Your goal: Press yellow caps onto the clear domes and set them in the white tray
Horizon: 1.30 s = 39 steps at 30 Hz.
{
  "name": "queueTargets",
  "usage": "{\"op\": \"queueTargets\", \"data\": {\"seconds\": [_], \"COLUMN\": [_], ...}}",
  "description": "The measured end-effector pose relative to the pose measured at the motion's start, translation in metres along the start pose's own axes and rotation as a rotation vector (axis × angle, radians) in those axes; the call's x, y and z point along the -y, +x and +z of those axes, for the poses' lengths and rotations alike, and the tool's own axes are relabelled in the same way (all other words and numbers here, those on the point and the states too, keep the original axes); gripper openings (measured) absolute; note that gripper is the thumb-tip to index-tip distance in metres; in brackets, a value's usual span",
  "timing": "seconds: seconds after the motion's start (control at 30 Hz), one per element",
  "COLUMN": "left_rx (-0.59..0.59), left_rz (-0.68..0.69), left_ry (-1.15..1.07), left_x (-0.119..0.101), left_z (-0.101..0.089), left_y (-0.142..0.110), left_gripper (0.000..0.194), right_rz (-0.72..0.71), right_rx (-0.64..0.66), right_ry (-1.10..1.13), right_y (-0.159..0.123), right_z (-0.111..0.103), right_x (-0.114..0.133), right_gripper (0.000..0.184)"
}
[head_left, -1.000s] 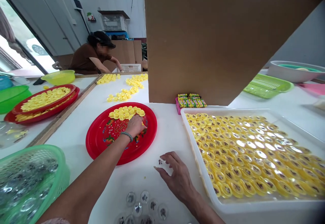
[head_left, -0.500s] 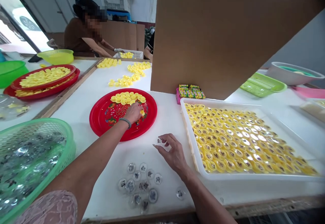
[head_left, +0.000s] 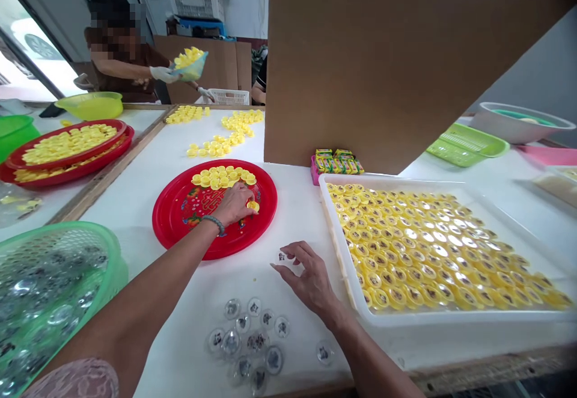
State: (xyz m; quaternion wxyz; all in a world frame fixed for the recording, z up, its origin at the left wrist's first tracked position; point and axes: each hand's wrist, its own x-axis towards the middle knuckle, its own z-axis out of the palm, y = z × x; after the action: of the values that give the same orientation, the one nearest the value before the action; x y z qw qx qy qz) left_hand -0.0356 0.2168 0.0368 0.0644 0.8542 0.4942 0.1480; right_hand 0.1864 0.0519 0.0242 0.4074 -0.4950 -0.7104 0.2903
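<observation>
Over the red plate (head_left: 169,229), my left hand (head_left: 232,204) pinches a small yellow cup (head_left: 253,207) between thumb and fingers. More yellow cups (head_left: 220,177) are grouped at the plate's far side. My right hand (head_left: 311,278) is curled above the white table, with a clear round cap (head_left: 282,257) bearing a dark printed picture between thumb and fingertips. Several similar clear caps (head_left: 256,342) lie loose on the table below my hands. To the right, a white tray (head_left: 336,254) holds rows of yellow cups topped with printed clear caps (head_left: 415,254).
A green basket (head_left: 115,260) of clear caps stands at left, near stacked red plates (head_left: 128,145) of yellow cups. A brown cardboard panel (head_left: 360,61) rises behind a pink box (head_left: 314,171) of small packets. Across the table, a gloved co-worker (head_left: 121,67) lifts a bluish scoop-like container (head_left: 192,68).
My left hand stays over the plate, its cup now more visible. My right hand still holds the clear cap. The co-worker has raised a container of yellow cups. The view has tilted down.
</observation>
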Motion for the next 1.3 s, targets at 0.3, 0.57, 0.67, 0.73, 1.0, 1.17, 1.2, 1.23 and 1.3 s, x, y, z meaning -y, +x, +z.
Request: {"op": "queueTargets", "data": {"seconds": [0.3, 0.57, 0.67, 0.73, 1.0, 1.17, 1.2, 1.23, 1.3], "left_rx": [-0.061, 0.072, 0.039, 0.03, 0.014, 0.017, 0.019, 0.019, 0.017], "left_rz": [0.051, -0.123, -0.157, -0.228, -0.395, -0.404, -0.406, -0.407, -0.404], "left_ry": [-0.05, -0.184, -0.326, -0.452, -0.889, -0.954, -0.955, -0.955, -0.95], "left_x": [-0.083, -0.13, -0.127, -0.122, -0.109, -0.108, -0.108, -0.108, -0.107], "left_z": [-0.022, 0.026, 0.027, 0.026, 0.034, 0.035, 0.035, 0.035, 0.035], "left_y": [-0.055, -0.127, -0.131, -0.134, -0.142, -0.14, -0.14, -0.139, -0.138], "left_gripper": [0.019, 0.016, 0.03, 0.036, 0.031, 0.023, 0.022, 0.021, 0.02], "right_rz": [-0.033, -0.063, -0.07, -0.069, -0.147, -0.023, -0.009, 0.001, 0.015], "right_rx": [-0.015, 0.032, 0.056, 0.092, 0.188, 0.244, 0.274, 0.303, 0.348], "right_ry": [0.034, 0.082, 0.028, -0.037, -0.194, -0.351, -0.397, -0.438, -0.5], "right_y": [-0.005, -0.022, -0.024, -0.024, -0.018, -0.009, -0.007, -0.005, -0.002], "right_z": [-0.016, -0.024, -0.022, -0.022, -0.019, -0.008, -0.005, -0.001, 0.004], "right_x": [0.009, 0.026, 0.023, 0.021, 0.018, 0.014, 0.012, 0.011, 0.009], "right_gripper": [0.021, 0.024, 0.024, 0.024, 0.027, 0.022, 0.02, 0.017, 0.014]}}
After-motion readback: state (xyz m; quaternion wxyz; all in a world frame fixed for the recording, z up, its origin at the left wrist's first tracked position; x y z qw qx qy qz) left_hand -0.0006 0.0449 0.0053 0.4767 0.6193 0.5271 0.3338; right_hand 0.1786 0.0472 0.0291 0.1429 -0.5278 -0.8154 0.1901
